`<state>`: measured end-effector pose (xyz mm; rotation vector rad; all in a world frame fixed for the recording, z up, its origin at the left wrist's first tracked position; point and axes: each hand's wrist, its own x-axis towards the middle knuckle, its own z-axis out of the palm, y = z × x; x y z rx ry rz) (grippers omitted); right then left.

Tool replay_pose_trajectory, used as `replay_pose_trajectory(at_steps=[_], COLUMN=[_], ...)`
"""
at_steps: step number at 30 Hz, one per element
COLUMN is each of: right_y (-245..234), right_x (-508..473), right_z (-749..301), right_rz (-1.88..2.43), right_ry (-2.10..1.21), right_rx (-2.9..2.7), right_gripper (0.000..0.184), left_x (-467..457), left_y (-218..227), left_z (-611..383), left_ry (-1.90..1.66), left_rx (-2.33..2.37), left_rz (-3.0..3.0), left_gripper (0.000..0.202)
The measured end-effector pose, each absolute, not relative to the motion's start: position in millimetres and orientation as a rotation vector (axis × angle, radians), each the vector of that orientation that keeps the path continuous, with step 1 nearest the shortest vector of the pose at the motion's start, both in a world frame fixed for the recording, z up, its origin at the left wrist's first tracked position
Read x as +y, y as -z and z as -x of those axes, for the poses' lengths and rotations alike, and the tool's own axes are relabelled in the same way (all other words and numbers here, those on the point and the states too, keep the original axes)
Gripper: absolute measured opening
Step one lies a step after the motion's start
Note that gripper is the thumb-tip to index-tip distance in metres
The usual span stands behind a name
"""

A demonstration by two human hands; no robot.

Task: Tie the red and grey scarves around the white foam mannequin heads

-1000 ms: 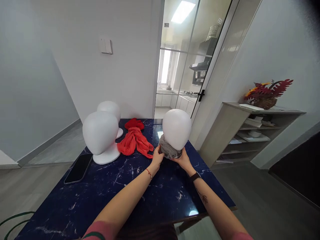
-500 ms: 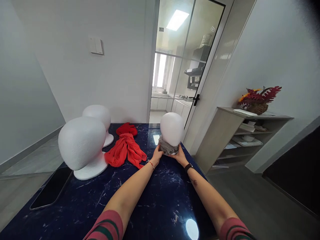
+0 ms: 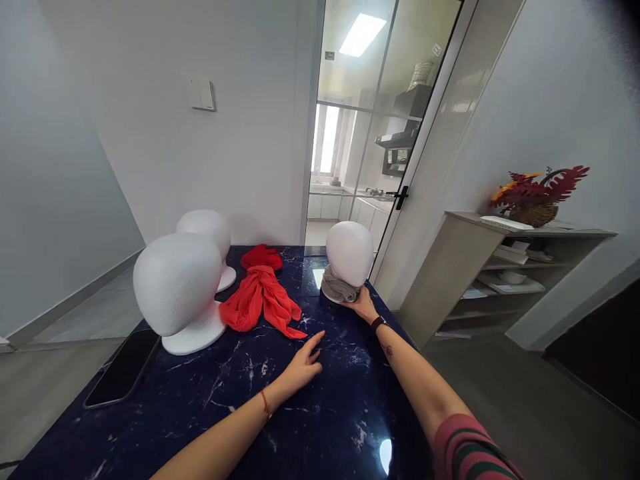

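A white foam mannequin head (image 3: 350,250) stands at the back right of the table, with a grey scarf (image 3: 337,287) bunched around its neck. My right hand (image 3: 365,305) grips the lower right of this head, by the scarf and the base; some of its fingertips are hidden. Over the dark blue tabletop nearer to me is my left hand (image 3: 303,365), holding nothing, its fingers apart. A red scarf (image 3: 260,301) lies loosely spread to the left of it, and a darker red knitted item (image 3: 261,257) sits just behind that scarf.
Two more white foam heads, a near one (image 3: 177,283) and a far one (image 3: 206,230), stand on the left. A black phone (image 3: 123,368) lies by the table's left edge. Beyond the table are a glass door (image 3: 370,100) and a low shelf (image 3: 445,267).
My left hand has let go of the grey scarf and come back toward me, to the left. My right hand stays at the head. The view has shifted slightly.
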<state>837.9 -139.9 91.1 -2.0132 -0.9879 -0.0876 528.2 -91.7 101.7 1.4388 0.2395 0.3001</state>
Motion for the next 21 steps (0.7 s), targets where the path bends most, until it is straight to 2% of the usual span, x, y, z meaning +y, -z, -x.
replay_pose_trajectory(at_steps=[7, 21], right_y=[-95.7, -101.8], right_x=[-134.5, -106.0], right_z=[-820.0, -849.0], right_rz=[2.164, 2.171], right_ry=[0.089, 0.041], right_rx=[-0.916, -0.867], right_gripper=[0.125, 0.124], left_x=[-117.1, -124.1], left_y=[-109.0, -124.2], left_z=[-453.5, -453.0], left_ry=[-0.305, -0.330], left_rx=[0.152, 0.170], left_rz=[-1.685, -1.790], left_gripper=[0.080, 0.076])
